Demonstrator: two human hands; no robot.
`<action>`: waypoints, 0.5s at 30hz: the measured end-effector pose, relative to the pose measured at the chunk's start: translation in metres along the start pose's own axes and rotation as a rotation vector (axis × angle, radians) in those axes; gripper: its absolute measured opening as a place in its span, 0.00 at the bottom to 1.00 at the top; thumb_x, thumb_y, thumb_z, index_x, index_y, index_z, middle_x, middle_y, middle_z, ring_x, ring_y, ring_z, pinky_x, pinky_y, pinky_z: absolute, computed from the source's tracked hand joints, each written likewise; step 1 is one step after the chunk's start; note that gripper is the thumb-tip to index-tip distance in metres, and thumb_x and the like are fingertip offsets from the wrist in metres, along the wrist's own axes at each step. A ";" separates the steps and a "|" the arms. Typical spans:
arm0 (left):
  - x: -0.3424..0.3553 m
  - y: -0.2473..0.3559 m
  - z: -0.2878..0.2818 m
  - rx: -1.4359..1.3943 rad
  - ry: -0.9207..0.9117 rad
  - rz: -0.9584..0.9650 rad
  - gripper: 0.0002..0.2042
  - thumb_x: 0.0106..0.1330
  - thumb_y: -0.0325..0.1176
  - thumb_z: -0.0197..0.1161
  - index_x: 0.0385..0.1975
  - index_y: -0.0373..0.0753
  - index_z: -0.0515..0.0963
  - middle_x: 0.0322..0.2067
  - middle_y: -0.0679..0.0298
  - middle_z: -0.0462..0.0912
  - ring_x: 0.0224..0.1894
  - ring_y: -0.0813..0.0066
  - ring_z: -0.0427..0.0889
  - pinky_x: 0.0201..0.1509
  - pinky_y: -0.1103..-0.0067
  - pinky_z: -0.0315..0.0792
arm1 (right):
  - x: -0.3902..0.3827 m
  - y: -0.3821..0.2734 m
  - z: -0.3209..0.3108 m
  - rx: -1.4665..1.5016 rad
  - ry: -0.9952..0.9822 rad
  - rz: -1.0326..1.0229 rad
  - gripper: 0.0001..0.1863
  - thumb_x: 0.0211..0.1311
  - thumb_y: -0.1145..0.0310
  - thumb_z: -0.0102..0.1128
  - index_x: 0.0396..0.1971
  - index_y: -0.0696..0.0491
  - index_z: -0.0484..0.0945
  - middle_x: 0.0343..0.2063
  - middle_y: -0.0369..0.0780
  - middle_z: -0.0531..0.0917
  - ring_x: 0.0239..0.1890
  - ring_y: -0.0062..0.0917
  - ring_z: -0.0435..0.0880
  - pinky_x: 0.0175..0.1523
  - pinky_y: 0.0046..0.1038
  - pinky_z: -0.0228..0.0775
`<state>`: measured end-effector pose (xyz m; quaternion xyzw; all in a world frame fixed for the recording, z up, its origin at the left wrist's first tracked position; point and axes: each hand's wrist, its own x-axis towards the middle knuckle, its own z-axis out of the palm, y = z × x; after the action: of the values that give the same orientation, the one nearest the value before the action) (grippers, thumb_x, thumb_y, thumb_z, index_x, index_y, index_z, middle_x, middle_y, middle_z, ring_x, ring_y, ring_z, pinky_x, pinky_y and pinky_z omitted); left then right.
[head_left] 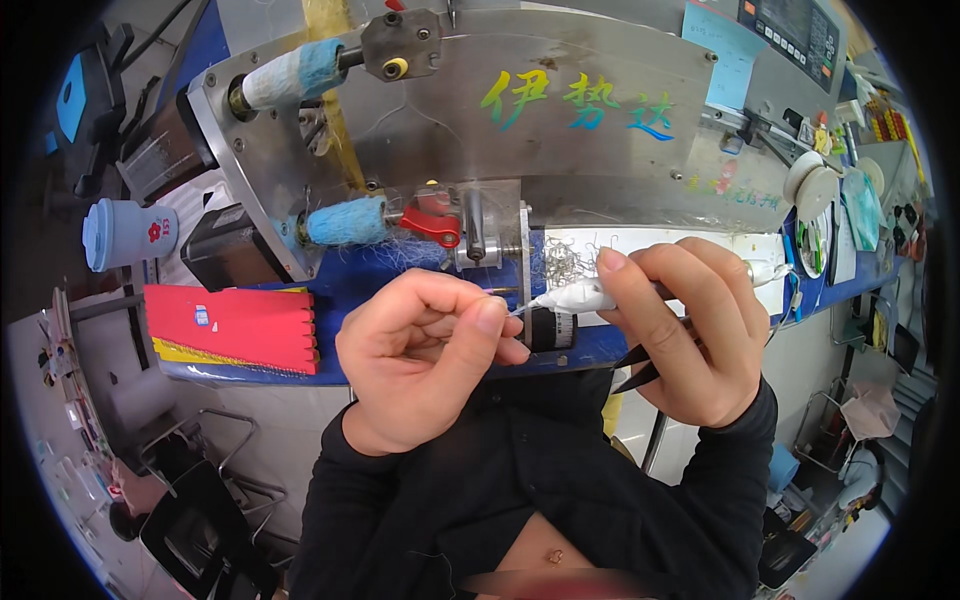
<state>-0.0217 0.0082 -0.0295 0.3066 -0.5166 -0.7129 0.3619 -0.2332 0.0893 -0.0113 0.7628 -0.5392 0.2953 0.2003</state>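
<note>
My left hand (420, 350) is closed in a pinch between thumb and forefinger; whatever sits at those fingertips is too small to name. Close to its right, my right hand (700, 335) grips a slim pointed tool wrapped in white (578, 297), its tip directed left at the pinch. A dark pointed blade-like piece (636, 372) also sticks out from under the right palm; its kind is hidden. Behind the fingers, many small metal hooks (572, 264) lie on a white sheet. The hands are in front of a steel machine (430, 110), over the table's near edge.
Left of the hands, blue-wrapped rollers (345, 221) and a red lever (432, 226) belong to the machine. Red notched cards (232, 328) lie on the blue tabletop beside a pale blue cup (130, 235). White spools (812, 185) and a control panel (795, 35) are at right.
</note>
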 end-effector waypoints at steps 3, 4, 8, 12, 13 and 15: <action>0.000 0.000 0.000 0.001 -0.010 0.009 0.03 0.70 0.22 0.63 0.37 0.28 0.77 0.31 0.56 0.87 0.31 0.76 0.88 0.36 0.83 0.82 | 0.000 0.000 -0.001 0.005 -0.021 0.003 0.28 0.24 0.74 0.64 0.38 0.60 0.86 0.32 0.41 0.79 0.29 0.29 0.80 0.27 0.25 0.72; 0.000 0.000 0.000 -0.015 -0.012 0.013 0.03 0.70 0.21 0.63 0.37 0.28 0.77 0.31 0.56 0.87 0.31 0.76 0.88 0.37 0.83 0.82 | -0.001 -0.001 -0.002 0.010 -0.030 0.008 0.28 0.24 0.74 0.64 0.38 0.60 0.86 0.32 0.41 0.79 0.29 0.30 0.80 0.27 0.25 0.72; 0.000 -0.001 0.000 0.000 -0.015 0.017 0.03 0.70 0.21 0.63 0.37 0.28 0.77 0.31 0.56 0.87 0.31 0.77 0.88 0.37 0.83 0.82 | -0.002 -0.001 -0.003 -0.018 -0.008 0.019 0.28 0.24 0.75 0.65 0.38 0.60 0.87 0.32 0.41 0.80 0.30 0.30 0.80 0.28 0.25 0.74; 0.001 -0.002 0.001 0.011 -0.017 0.018 0.03 0.70 0.21 0.62 0.37 0.27 0.77 0.31 0.57 0.87 0.31 0.77 0.88 0.37 0.83 0.82 | -0.003 -0.002 -0.004 -0.003 0.006 0.040 0.28 0.24 0.75 0.66 0.38 0.60 0.87 0.32 0.41 0.80 0.31 0.31 0.80 0.30 0.26 0.75; 0.001 -0.002 0.002 -0.005 -0.014 0.017 0.03 0.70 0.21 0.62 0.37 0.27 0.77 0.31 0.57 0.87 0.31 0.77 0.88 0.37 0.83 0.82 | -0.003 -0.002 -0.004 -0.001 0.001 0.041 0.28 0.24 0.76 0.66 0.38 0.60 0.87 0.32 0.41 0.80 0.31 0.31 0.80 0.30 0.26 0.75; 0.001 -0.002 0.002 0.004 -0.016 0.026 0.02 0.70 0.20 0.62 0.37 0.27 0.77 0.32 0.57 0.87 0.31 0.76 0.88 0.37 0.83 0.82 | -0.003 -0.003 -0.004 0.005 -0.011 0.042 0.28 0.25 0.76 0.66 0.38 0.59 0.87 0.32 0.41 0.80 0.30 0.31 0.80 0.30 0.26 0.75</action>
<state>-0.0243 0.0092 -0.0305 0.2948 -0.5249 -0.7095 0.3665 -0.2324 0.0951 -0.0100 0.7533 -0.5556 0.2969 0.1892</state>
